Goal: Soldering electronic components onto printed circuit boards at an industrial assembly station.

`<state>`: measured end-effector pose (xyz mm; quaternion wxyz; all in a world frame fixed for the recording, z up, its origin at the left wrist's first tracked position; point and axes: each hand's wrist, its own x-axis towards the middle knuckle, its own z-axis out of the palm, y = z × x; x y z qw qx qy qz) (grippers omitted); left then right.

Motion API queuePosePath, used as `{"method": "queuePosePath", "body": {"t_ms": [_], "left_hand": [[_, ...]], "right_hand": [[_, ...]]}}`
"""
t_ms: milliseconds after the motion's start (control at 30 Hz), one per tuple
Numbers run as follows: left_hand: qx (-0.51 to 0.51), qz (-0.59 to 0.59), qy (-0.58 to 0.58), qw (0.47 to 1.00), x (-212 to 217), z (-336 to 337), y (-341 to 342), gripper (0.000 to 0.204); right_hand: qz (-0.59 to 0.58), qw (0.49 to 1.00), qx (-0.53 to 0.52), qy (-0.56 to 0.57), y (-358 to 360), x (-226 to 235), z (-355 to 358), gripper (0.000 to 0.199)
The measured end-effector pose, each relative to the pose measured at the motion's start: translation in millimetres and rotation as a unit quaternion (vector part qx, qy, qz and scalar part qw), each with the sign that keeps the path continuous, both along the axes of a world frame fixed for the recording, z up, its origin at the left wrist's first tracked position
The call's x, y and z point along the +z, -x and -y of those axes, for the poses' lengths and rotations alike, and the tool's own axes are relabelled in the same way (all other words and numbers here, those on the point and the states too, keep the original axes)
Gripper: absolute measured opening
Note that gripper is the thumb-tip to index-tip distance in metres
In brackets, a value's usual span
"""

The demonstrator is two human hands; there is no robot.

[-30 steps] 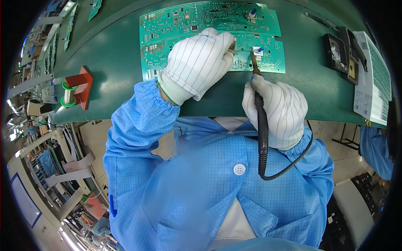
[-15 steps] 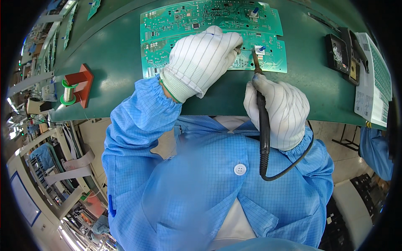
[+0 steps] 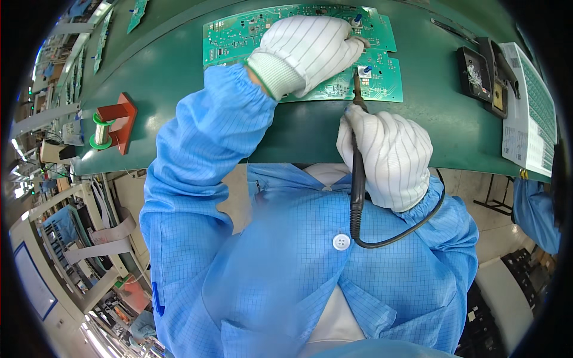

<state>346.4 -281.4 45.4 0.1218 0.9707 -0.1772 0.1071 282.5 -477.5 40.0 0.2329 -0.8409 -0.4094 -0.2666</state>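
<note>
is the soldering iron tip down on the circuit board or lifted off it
Down, as far as the view shows: the soldering iron in the right hand points its tip onto the green circuit board, beside the left hand. Actual contact cannot be confirmed.

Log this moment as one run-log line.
left hand: resting on green circuit board | right hand: gripping soldering iron, tip at board | solder spool: left on bench

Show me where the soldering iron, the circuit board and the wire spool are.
soldering iron (image 3: 357, 185): head view, on its black handle.
circuit board (image 3: 230, 39): head view, on its bare left part.
wire spool (image 3: 101, 132): head view, on the wound wire.
</note>
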Motion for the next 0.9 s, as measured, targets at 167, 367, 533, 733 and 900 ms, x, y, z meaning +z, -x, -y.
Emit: {"method": "queuePosePath", "body": {"t_ms": [167,367,533,733,900], "left_hand": [[0.05,-0.232,-0.066,0.969,17.9,11.1,-18.7,0.067],[0.048,-0.223,-0.104,0.968,11.9,10.6,-19.2,0.087],[0.063,-0.225,-0.074,0.97,19.9,12.2,-14.8,0.087],[0.067,-0.177,-0.076,0.979,14.4,11.1,-12.9,0.083],[0.067,-0.176,-0.058,0.98,12.1,-1.9,-4.6,0.083]], "right_hand": [[-0.019,0.999,0.001,0.041,1.3,1.8,2.6,0.027],[0.009,1.0,0.002,0.023,0.1,-1.8,2.7,0.027],[-0.003,1.0,0.008,0.008,-1.0,-2.7,4.1,0.025],[-0.002,0.999,0.024,-0.037,-3.0,-3.6,7.2,0.025],[-0.04,0.994,0.033,-0.094,4.2,9.7,28.0,0.026]]}}
